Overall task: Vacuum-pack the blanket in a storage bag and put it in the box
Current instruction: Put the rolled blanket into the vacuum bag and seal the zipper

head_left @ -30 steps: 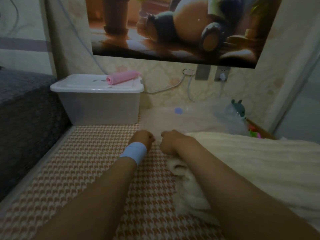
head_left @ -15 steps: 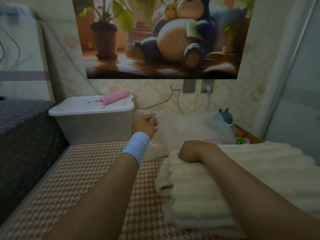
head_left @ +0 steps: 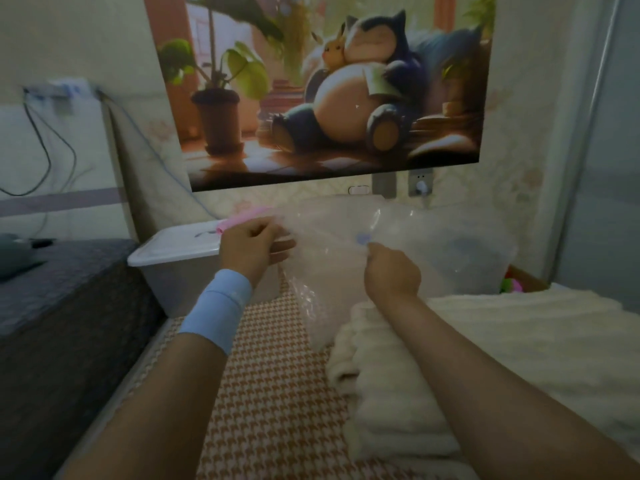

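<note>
A clear plastic storage bag [head_left: 433,251] with a small blue valve hangs in the air in front of me. My left hand [head_left: 251,245], with a light blue wristband, grips the bag's left edge. My right hand [head_left: 391,273] pinches the bag near the valve. The folded cream blanket [head_left: 485,358] lies on the patterned mat at the lower right, below the bag. The translucent storage box [head_left: 180,268] with its white lid on stands at the left by the wall, partly hidden behind my left hand.
A pink roll [head_left: 242,218] lies on the box lid. A dark grey bed [head_left: 59,292] fills the left side. The orange-and-white mat [head_left: 273,403] covers the floor. A poster, wall sockets and cables are on the wall; small toys [head_left: 512,282] sit at the right.
Both hands have risen from the mat and blanket, lifting the bag off the floor and holding it up. The view has tilted upward.
</note>
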`<state>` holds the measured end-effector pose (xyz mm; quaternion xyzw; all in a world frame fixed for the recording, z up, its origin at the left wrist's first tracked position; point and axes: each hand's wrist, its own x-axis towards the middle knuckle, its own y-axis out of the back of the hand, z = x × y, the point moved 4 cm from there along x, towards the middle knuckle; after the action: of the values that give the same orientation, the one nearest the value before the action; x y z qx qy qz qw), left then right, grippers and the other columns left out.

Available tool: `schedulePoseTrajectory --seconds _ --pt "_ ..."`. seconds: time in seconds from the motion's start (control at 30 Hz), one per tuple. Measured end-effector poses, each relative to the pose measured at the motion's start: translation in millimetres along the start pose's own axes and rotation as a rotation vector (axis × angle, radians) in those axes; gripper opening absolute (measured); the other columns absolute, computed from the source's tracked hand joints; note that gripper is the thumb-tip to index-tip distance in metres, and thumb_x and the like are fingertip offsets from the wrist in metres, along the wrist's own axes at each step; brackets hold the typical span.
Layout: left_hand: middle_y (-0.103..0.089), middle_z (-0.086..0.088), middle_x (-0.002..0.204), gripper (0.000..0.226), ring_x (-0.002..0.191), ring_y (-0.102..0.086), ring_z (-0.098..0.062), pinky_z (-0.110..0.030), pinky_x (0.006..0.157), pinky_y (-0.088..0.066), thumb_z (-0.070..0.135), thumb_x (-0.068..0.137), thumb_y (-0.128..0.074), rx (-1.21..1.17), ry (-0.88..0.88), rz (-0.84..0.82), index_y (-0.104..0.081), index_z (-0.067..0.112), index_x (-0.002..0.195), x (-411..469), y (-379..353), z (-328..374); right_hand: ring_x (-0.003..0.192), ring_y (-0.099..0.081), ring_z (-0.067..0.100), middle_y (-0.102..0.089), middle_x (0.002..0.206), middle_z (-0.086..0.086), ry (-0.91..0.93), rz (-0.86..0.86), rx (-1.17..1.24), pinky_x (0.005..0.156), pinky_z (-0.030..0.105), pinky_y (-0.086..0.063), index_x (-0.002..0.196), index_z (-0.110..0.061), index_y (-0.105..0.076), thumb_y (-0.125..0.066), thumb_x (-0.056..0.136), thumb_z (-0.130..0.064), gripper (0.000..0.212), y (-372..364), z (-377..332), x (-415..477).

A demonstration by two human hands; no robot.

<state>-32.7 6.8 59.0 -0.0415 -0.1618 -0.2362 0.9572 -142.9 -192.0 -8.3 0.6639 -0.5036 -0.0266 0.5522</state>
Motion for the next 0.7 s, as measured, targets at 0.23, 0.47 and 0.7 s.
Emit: schedulePoseTrajectory --seconds 0.23,0.47,0.7 --pt "-0.064 -0.007 0.116 0.023 0.107 -0.058 -0.028 -0.033 0.092 -0.041 0.025 0.095 -0.052 0.892 -0.091 0.056 -0.062 0.024 0.116 -28 52 18 0.098 -0.06 0.027 -0.065 0.107 0.007 0.298 0.396 0.147 0.1 0.048 -0.043 0.119 -0.023 -0.072 -0.058 0.097 -0.016 0.027 79 -23 -5" --pt "-0.038 0.005 0.136 0.042 0.123 -0.042 -0.022 -0.039 0.104 -0.04 0.044 0.079 -0.069 1.325 -0.281 -0.154 -0.056 0.039 0.119 -84 46 26 0.131 -0.048 0.029 -0.053 0.14 0.008 0.462 0.229 -0.047 0.115 0.056 -0.021 0.104 -0.028 -0.074 -0.061 0.092 -0.019 0.02 115 -2 -61" --pt "-0.032 0.005 0.153 0.079 0.136 -0.038 -0.021 -0.034 0.111 -0.033 0.022 0.086 -0.062 1.277 -0.295 -0.613 -0.018 0.044 0.148 -153 -13 -9 0.117 -0.059 0.018 -0.068 0.125 -0.005 0.601 -0.339 -0.061 0.115 0.037 -0.025 0.128 -0.032 -0.063 -0.05 0.098 -0.033 0.033 97 -6 -139"
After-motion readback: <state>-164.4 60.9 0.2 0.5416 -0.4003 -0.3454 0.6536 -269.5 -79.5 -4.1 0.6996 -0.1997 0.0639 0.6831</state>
